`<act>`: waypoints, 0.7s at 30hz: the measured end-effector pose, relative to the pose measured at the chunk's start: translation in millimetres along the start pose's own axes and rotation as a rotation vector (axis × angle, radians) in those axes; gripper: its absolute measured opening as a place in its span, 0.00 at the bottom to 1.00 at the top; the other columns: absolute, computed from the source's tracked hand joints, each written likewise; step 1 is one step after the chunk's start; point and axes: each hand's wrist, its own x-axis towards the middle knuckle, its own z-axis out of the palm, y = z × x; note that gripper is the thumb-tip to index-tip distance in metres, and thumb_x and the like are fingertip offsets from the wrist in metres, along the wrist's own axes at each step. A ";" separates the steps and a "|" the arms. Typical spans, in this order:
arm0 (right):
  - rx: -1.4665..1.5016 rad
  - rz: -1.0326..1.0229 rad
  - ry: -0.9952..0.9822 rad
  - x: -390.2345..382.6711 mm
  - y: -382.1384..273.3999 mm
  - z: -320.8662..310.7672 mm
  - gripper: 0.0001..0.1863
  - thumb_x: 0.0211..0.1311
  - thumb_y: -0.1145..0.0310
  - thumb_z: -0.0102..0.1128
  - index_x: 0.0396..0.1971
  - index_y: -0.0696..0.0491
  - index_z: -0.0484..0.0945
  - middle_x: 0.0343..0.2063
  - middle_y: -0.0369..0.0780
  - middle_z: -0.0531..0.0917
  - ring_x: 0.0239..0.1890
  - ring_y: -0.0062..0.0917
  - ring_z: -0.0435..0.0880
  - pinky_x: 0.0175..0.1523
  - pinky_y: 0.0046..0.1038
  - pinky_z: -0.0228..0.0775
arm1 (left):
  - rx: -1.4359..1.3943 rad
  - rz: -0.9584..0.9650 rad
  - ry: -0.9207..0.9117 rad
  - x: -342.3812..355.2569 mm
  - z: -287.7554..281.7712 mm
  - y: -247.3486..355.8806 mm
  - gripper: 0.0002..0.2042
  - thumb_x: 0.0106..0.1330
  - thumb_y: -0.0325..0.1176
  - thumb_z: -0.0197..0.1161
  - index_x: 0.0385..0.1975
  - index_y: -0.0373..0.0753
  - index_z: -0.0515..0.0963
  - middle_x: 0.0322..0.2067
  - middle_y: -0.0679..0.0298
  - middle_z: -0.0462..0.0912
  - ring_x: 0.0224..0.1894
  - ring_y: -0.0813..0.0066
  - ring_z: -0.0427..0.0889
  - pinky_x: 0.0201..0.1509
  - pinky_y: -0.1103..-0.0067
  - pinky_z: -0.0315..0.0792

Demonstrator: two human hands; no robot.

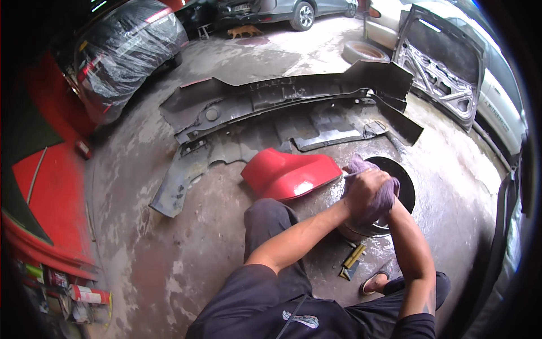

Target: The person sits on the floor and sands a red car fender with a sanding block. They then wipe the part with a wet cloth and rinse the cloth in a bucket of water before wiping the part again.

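Over a dark bucket (pixel 403 186) on the wet floor, my left hand (pixel 364 191) is closed around a bunched purple-grey cloth (pixel 387 198). My right hand (pixel 384 191) is at the same cloth, with both forearms meeting there; its fingers are mostly hidden by the cloth and my left hand. A glossy red curved panel (pixel 285 172) lies left of the bucket. Yellow and black flat tools (pixel 352 261) rest on the floor below the bucket, near my sandalled foot.
Dark bumper parts (pixel 271 90) lie across the floor ahead. A plastic-wrapped car (pixel 127 51), other cars (pixel 271 11), a tyre (pixel 364 53) and an upright bonnet (pixel 437 68) surround them. An orange cat (pixel 243 31) stands behind. Red panels (pixel 56 209) and cans (pixel 87 294) are at left.
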 end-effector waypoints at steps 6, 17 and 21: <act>0.773 0.029 -0.388 18.4 10.6 -89.2 0.15 0.62 0.74 0.64 0.50 0.55 0.85 0.49 0.49 0.87 0.53 0.35 0.85 0.58 0.35 0.75 | -0.519 -0.721 0.160 -48.7 -24.6 -89.2 0.12 0.73 0.32 0.54 0.48 0.33 0.79 0.44 0.55 0.84 0.45 0.63 0.83 0.51 0.68 0.77; 0.060 0.252 0.485 46.2 -30.6 -97.8 0.24 0.65 0.68 0.54 0.61 0.56 0.72 0.57 0.46 0.76 0.64 0.44 0.75 0.59 0.45 0.74 | 0.502 -0.470 -0.368 41.6 -17.0 31.3 0.23 0.76 0.36 0.45 0.68 0.34 0.66 0.66 0.50 0.70 0.69 0.53 0.68 0.75 0.61 0.60; 0.033 0.150 0.534 35.6 -30.4 -96.6 0.29 0.66 0.71 0.51 0.67 0.61 0.68 0.65 0.48 0.73 0.71 0.46 0.69 0.70 0.43 0.67 | 0.586 -0.378 -0.256 33.6 -15.1 -3.1 0.25 0.77 0.37 0.43 0.71 0.35 0.65 0.70 0.50 0.68 0.73 0.55 0.66 0.79 0.61 0.56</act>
